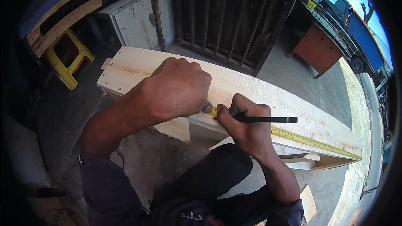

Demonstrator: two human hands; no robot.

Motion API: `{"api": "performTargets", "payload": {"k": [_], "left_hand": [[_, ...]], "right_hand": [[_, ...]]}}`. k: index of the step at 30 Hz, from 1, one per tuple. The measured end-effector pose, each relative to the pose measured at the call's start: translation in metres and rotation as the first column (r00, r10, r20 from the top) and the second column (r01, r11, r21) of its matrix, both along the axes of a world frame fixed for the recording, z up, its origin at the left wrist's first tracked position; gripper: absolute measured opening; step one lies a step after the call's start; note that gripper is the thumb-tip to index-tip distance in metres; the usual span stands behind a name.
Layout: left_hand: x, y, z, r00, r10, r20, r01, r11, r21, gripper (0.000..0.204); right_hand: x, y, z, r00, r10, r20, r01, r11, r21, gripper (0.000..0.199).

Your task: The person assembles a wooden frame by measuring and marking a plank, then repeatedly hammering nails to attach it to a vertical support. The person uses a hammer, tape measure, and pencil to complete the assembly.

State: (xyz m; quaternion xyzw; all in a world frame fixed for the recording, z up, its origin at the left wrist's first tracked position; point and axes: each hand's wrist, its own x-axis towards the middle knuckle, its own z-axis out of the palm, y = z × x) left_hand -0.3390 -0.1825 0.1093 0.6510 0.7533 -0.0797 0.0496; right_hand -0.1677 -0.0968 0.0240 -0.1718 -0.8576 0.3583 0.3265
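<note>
A yellow tape measure [315, 143] lies stretched along the near edge of a pale wooden board [268, 92], reaching to the board's right end. My left hand [178, 88] is closed over the tape at mid-board, thumb against the blade; the tape case is not visible, perhaps hidden by the hand. Just right of it, my right hand [249, 127] grips a black pencil [268, 119], whose point is down at the board's edge beside the tape. Nail heads dot the board's left end. Beneath it shows a wooden frame [335, 162] with side pieces.
A yellow plastic stool [69, 58] stands at the left near a wooden pallet-like piece [67, 14]. Behind the board are a white cabinet [144, 19] and a dark metal gate [226, 16]. A red-brown table [318, 50] and a blue truck [368, 37] are at right. Wood offcuts [309, 203] lie on the floor.
</note>
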Motion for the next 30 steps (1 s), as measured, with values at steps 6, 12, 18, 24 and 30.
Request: {"api": "performTargets", "payload": {"k": [6,12,18,24,30], "left_hand": [[-0.003,-0.001,-0.002,1.0,-0.023,0.014,0.023,1.0,0.005,0.049],[-0.001,-0.003,-0.002,1.0,-0.013,0.01,0.013,1.0,0.007,0.048],[0.002,-0.004,0.002,0.997,0.036,0.064,-0.039,0.997,0.059,0.042],[0.066,-0.035,-0.008,0.955,-0.04,0.295,-0.102,0.887,0.45,0.014],[0.165,-0.023,-0.065,0.914,-0.294,0.278,0.127,0.861,0.492,0.018]], "right_hand": [[-0.001,-0.001,0.0,0.999,0.023,0.022,-0.023,0.999,0.023,0.03],[-0.001,-0.002,-0.001,0.997,0.08,0.018,-0.081,0.996,0.047,0.035],[0.052,-0.005,0.001,0.981,0.039,-0.189,-0.071,0.983,-0.167,0.035],[0.19,-0.02,-0.001,0.982,-0.112,-0.151,0.091,0.987,-0.136,0.053],[0.268,-0.043,-0.061,0.539,-0.717,-0.442,0.257,0.639,-0.724,0.053]]}}
